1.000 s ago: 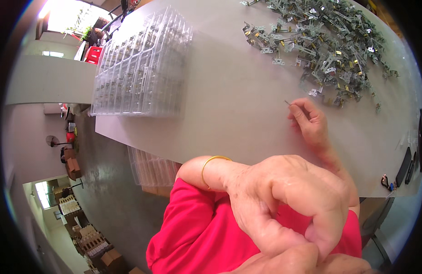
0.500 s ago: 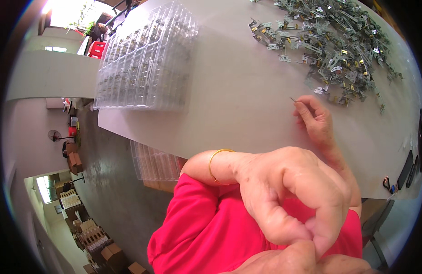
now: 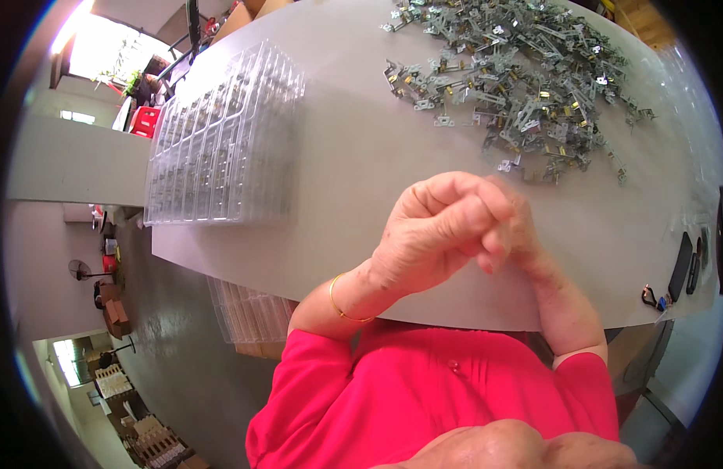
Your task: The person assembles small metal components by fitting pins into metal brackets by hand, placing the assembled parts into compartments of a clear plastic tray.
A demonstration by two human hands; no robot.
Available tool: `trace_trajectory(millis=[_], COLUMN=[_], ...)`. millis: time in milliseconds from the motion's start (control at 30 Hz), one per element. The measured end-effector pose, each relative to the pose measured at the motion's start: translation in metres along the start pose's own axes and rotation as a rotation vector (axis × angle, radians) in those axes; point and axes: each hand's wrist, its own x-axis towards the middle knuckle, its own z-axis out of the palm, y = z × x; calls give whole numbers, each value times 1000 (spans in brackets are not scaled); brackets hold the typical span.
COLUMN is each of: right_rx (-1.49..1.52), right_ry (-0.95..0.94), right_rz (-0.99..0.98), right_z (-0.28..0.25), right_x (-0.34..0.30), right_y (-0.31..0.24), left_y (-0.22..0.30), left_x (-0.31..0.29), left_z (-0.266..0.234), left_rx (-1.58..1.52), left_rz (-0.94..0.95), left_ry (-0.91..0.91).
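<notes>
My left hand [image 3: 447, 223], with a gold bangle [image 3: 335, 301] on its wrist, is over the near middle of the table with its fingers curled closed. Whatever may be between them is hidden. Just behind it is my right hand [image 3: 521, 223], smeared by motion and partly covered, so its fingertips do not show. The two hands overlap in view; I cannot tell whether they touch. Beyond them lies a large heap of small metal brackets [image 3: 525, 86], silvery with some brass-coloured pieces.
A stack of clear plastic compartment trays [image 3: 220, 148] filled with small parts stands at the table's left. More clear trays [image 3: 252, 313] sit lower, beside the table edge. Dark flat items [image 3: 680, 266] and a small key-like bunch [image 3: 653, 297] lie at the right edge of the table [image 3: 353, 117].
My left hand has gone from close to the camera down and forward to my right hand. The thin piece seen pinched in my right hand earlier is hidden now. The whole view has shifted.
</notes>
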Motion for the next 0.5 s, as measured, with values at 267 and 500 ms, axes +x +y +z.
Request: trace_trajectory(millis=[267,500], right_rx=[80,478], right_ry=[-33,-126], right_rz=[100,18], right_z=[-11,-8], right_x=[0,-8], right_y=[15,23], left_y=[-11,-3], left_x=[7,11], left_z=[-19,-6], left_rx=[-189,138], left_rz=[4,-175], left_ry=[14,170])
